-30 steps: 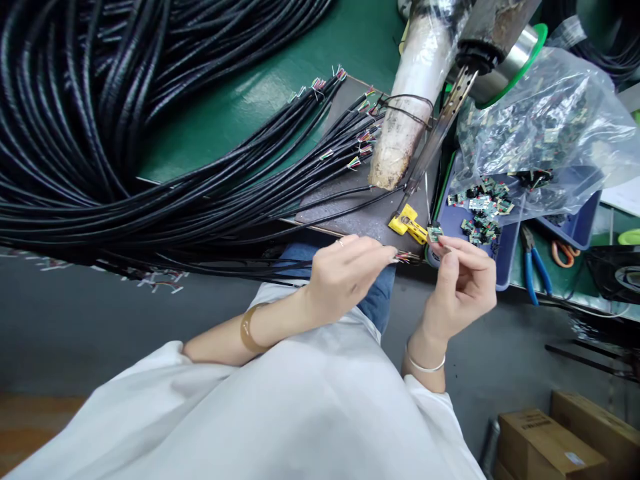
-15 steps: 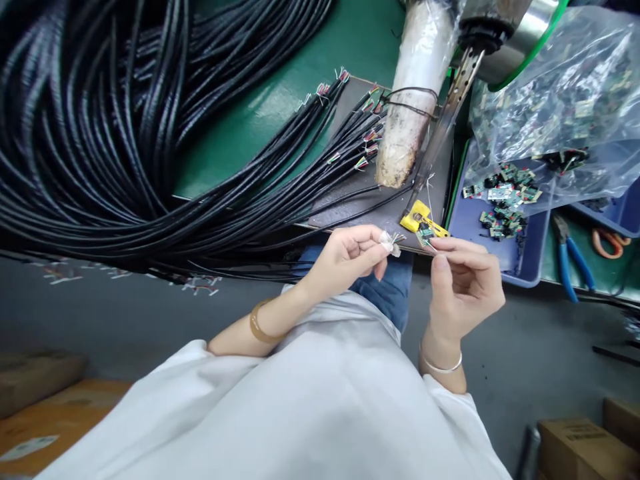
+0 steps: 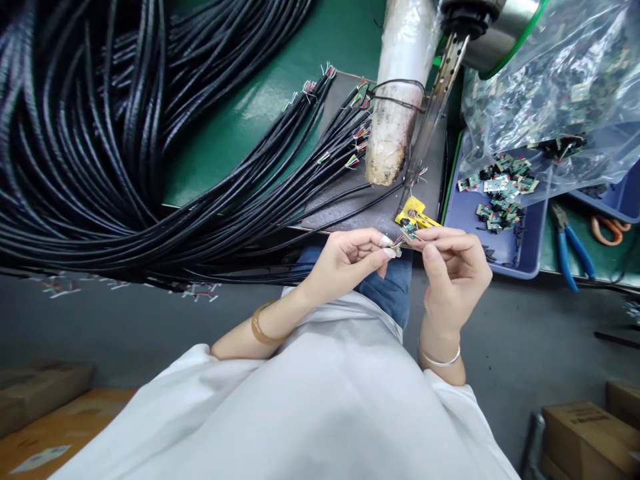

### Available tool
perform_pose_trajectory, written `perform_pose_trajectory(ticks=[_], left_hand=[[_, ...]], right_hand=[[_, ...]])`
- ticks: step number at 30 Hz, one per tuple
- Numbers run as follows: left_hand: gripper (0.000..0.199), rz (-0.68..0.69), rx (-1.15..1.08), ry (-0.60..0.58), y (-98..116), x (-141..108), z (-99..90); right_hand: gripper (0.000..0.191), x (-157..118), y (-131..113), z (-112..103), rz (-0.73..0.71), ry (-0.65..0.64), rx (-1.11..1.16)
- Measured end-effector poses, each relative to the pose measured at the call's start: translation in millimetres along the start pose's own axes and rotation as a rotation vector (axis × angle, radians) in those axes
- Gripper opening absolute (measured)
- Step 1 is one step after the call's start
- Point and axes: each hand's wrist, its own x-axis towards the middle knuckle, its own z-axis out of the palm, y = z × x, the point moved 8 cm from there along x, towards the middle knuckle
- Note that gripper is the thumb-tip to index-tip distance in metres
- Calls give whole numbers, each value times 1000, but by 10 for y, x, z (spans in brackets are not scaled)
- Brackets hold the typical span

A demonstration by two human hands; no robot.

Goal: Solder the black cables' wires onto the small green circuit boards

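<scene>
My left hand (image 3: 350, 260) pinches a cable end whose thin coloured wires (image 3: 399, 241) fan out past the fingertips; white wrapping shows on the fingertips. Close beside it, my right hand (image 3: 453, 270) has thumb and forefinger closed on something thin, too small to make out. A small green circuit board (image 3: 409, 231) lies between the hands, against a yellow clip (image 3: 417, 212) at the mat's front edge. Above the clip hangs the soldering iron (image 3: 427, 127), tip downward. To its left is a white wrapped tube (image 3: 393, 127) with a scorched end.
Many black cables (image 3: 200, 220) cover the left side and reach onto the grey mat (image 3: 330, 210). At right are a blue tray (image 3: 533, 257) with circuit boards, a plastic bag (image 3: 560, 87), blue pliers (image 3: 570, 250) and orange-handled scissors (image 3: 605, 230). A solder spool (image 3: 515, 33) stands behind.
My right hand has moved left, closer to my left hand. The wires and the circuit board are now nearly together. The whole view has shifted slightly.
</scene>
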Motion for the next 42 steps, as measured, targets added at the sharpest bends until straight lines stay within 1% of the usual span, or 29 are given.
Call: perform_pose_trajectory(ticks=[3, 5, 7, 9, 11, 13, 15, 17, 19, 21, 25, 28, 31, 34, 36, 39, 40, 42], left_hand=[[16, 12, 41, -17, 19, -4, 15], [18, 0, 49, -26, 10, -8, 24], [21, -12, 59, -24, -3, -10, 25], [23, -15, 83, -10, -7, -10, 19], [24, -13, 102, 4, -2, -9, 13], [24, -10, 101, 8, 8, -7, 14], [23, -8, 94, 14, 18, -6, 12], [21, -5, 88, 19, 27, -6, 4], [17, 1, 81, 11, 31, -6, 3], [15, 9, 75, -5, 29, -8, 5], [18, 15, 90, -8, 18, -13, -6], [17, 30, 111, -19, 15, -16, 9], [12, 96, 154, 20, 32, -21, -8], [11, 226, 237, 125, 87, -52, -74], [9, 302, 290, 163, 126, -83, -97], [4, 340, 352, 143, 167, -106, -76], [6, 339, 366, 128, 179, -108, -62], [10, 334, 386, 108, 204, -109, -38]], right_hand=[[7, 14, 64, 15, 51, -30, 25], [7, 16, 89, 31, 75, -57, 13], [7, 15, 71, 25, 66, -54, -8], [6, 7, -9, -29, -2, 6, -45], [6, -19, -120, -82, -105, 68, -88], [7, -52, -191, -81, -175, 61, -125], [9, -82, -221, -52, -218, 21, -157], [12, -108, -247, -38, -266, 10, -184], [14, -115, -250, -37, -283, 15, -184], [13, -91, -202, -37, -228, 15, -148], [7, -29, -49, -38, -45, 13, -47], [7, -9, 26, -30, 36, 4, 54], [8, -7, 61, -24, 68, -4, 121], [8, -20, 83, -31, 86, -8, 126], [8, -31, 93, -34, 99, -20, 128], [7, -41, 98, -29, 130, -47, 143], [7, -39, 90, -41, 130, -35, 143], [7, -29, 51, -92, 101, 31, 131]])
